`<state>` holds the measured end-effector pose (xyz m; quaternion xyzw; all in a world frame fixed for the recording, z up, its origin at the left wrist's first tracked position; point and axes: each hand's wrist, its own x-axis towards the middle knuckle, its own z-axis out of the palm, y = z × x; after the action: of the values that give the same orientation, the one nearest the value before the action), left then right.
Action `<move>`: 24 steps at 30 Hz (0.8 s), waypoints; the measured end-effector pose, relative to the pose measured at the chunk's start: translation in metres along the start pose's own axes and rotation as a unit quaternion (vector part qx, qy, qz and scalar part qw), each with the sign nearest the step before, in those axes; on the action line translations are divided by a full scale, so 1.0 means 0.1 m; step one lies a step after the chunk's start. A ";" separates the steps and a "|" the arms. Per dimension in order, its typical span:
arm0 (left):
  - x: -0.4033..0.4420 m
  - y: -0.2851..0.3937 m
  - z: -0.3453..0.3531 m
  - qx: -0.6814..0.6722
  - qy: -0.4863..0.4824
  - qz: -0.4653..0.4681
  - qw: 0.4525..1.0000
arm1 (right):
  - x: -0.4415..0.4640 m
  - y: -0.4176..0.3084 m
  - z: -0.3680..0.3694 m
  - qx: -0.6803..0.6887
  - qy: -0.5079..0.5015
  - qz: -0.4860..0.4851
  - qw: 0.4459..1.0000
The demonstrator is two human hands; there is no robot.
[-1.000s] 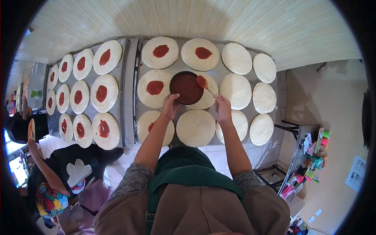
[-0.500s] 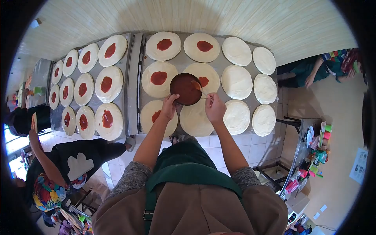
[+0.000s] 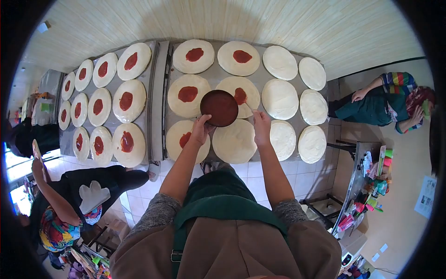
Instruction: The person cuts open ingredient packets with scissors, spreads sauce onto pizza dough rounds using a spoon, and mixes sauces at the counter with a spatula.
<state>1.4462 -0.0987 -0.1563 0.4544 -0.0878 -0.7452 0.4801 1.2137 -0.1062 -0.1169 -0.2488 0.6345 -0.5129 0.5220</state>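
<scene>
The thumb of the left hand [image 3: 200, 128] laps over the near rim of a dark round bowl [image 3: 219, 108] of red sauce, its fingers closed around that edge, so the bowl hangs over the table between two dough rounds. The right hand [image 3: 262, 124] has its fingers pinched on a spoon handle [image 3: 250, 108], the spoon's head at the sauce patch [image 3: 240, 96] on the dough round [image 3: 251, 92] just beyond the bowl. This grey-topped table [image 3: 258, 80] bears rounds in three rows of four; the left column and the far one beside it also carry red patches, while the near one in that second column and the two columns on the right are plain. Past a narrow gap to the left, a second table [image 3: 149, 131] holds more rounds, every visible one marked with red. A pale, wood-grained wall [image 3: 223, 18] runs along the far side, and light tiles cover the floor [image 3: 256, 180]. To the right stand a co-worker in a green apron [image 3: 367, 108] and, nearer, a side table [image 3: 355, 167] by brightly coloured items [image 3: 382, 185]. At left, another co-worker in black [image 3: 74, 179] lifts a flat, pale object [image 3: 36, 149].
</scene>
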 end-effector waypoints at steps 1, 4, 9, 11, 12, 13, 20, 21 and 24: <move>0.01 0.01 -0.03 -0.005 -0.005 0.002 1.000 | 0.07 0.03 0.04 -0.122 0.039 -0.111 0.986; 0.01 0.01 -0.09 -0.011 -0.008 0.002 1.000 | 0.19 0.08 0.11 -0.404 0.111 -0.340 0.842; -0.05 0.08 -0.04 0.005 -0.010 -0.003 1.000 | -0.07 -0.27 0.20 -0.447 0.067 -0.318 0.834; -0.02 0.07 0.01 0.005 -0.015 0.002 1.000 | -0.21 -0.32 0.23 -0.437 0.028 -0.274 0.856; 0.01 0.05 0.00 0.005 -0.017 0.004 1.000 | -0.27 -0.32 0.24 -0.432 0.008 -0.251 0.866; 0.04 0.04 0.00 0.013 -0.023 0.003 1.000 | -0.31 -0.29 0.25 -0.435 0.006 -0.239 0.868; 0.08 0.04 0.08 0.012 -0.050 0.001 0.999 | -0.13 0.20 0.09 -0.112 -0.039 -0.004 0.993; 0.11 0.02 0.06 0.010 -0.050 -0.004 0.999 | -0.16 0.10 0.07 -0.046 -0.059 0.074 0.994; 0.09 0.03 0.09 0.003 -0.041 0.001 0.999 | -0.25 -0.15 0.10 0.020 -0.038 0.135 0.990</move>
<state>1.4403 -0.1103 -0.1544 0.4247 -0.1103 -0.7623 0.4758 1.2279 -0.0940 -0.0928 -0.1701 0.6317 -0.4402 0.6150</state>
